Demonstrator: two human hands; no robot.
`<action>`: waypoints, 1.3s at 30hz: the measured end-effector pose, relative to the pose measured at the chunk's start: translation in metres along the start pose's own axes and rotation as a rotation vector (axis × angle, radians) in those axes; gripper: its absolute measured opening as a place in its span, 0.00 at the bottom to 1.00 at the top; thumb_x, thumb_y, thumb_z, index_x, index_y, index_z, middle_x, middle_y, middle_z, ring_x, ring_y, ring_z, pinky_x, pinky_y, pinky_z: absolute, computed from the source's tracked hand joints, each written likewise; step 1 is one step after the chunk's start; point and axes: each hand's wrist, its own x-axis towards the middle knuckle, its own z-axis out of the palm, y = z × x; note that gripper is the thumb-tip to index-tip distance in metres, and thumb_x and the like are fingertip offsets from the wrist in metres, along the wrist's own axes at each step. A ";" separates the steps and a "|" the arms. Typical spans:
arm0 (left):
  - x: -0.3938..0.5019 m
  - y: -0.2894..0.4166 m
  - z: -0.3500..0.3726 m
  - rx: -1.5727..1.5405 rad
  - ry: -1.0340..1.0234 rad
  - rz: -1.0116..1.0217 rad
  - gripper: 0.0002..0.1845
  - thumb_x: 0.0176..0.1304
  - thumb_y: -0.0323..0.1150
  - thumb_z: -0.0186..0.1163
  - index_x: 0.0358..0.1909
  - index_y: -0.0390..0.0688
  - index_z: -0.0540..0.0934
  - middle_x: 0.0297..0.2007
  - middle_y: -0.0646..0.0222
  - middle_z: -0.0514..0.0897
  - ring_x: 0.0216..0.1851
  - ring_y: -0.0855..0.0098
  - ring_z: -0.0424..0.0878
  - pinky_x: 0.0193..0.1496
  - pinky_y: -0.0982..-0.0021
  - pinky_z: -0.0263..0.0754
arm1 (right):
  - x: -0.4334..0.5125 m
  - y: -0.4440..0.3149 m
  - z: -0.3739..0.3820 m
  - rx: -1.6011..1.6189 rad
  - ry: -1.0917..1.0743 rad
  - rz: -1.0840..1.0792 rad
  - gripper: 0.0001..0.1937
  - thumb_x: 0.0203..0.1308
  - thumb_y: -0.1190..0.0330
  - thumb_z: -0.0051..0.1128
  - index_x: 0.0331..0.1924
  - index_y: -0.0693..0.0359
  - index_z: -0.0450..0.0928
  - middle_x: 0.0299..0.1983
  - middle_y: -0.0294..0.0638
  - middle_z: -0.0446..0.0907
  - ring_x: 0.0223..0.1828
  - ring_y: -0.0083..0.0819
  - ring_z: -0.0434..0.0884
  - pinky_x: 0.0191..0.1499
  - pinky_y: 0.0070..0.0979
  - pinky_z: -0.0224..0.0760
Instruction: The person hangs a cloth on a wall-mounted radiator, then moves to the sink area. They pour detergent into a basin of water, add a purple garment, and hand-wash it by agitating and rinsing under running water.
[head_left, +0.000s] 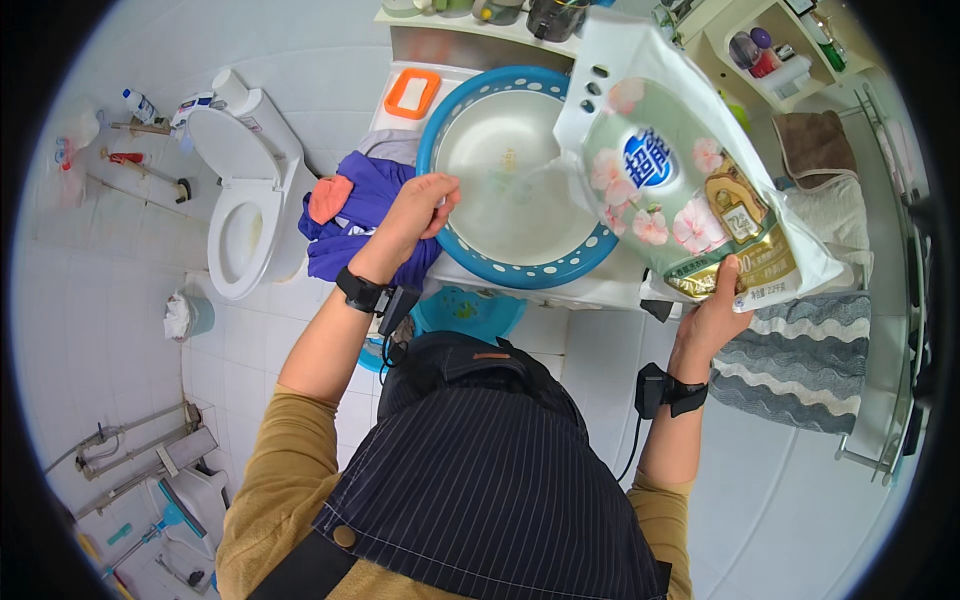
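Observation:
My right hand (712, 319) grips the bottom end of a large white-and-green laundry detergent pouch (637, 217) printed with pink flowers. The pouch lies tilted over the right rim of a blue plastic basin (491, 276) with white dots, its spout side towards the basin. Cloudy water seems to fill the basin. At the basin's left rim is my left hand (427, 206), fingers curled; whether anything is between them I cannot tell. Purple clothing (367, 191) with an orange cloth piece (330, 199) lies under and beside my left wrist. Behind it stands an orange soap dish (412, 94).
A shelf (480, 24) with cups runs behind the basin. To the left stands a toilet (244, 232) with its lid up, and a small bin (196, 315). Below the counter is a light-blue basin (469, 315). Striped towels (802, 360) hang on a rack at the right.

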 end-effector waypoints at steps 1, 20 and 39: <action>0.000 0.001 0.001 0.004 0.007 -0.008 0.15 0.76 0.40 0.56 0.31 0.44 0.78 0.20 0.81 0.70 0.15 0.85 0.61 0.17 0.78 0.47 | 0.000 -0.001 0.000 0.002 0.013 0.008 0.17 0.69 0.75 0.65 0.58 0.75 0.77 0.51 0.44 0.83 0.45 0.26 0.83 0.50 0.27 0.78; -0.008 -0.006 0.014 0.055 -0.020 -0.067 0.15 0.78 0.39 0.54 0.33 0.42 0.78 0.20 0.80 0.70 0.15 0.86 0.61 0.17 0.80 0.48 | 0.001 -0.011 -0.004 0.031 0.019 -0.009 0.15 0.71 0.75 0.64 0.56 0.75 0.78 0.50 0.45 0.83 0.45 0.26 0.83 0.49 0.26 0.79; -0.003 -0.015 0.039 0.207 -0.137 -0.102 0.14 0.75 0.37 0.50 0.36 0.40 0.81 0.19 0.79 0.68 0.16 0.84 0.62 0.19 0.78 0.52 | -0.005 -0.007 -0.018 0.156 0.168 0.069 0.21 0.71 0.72 0.64 0.62 0.75 0.74 0.58 0.48 0.80 0.51 0.31 0.84 0.53 0.32 0.81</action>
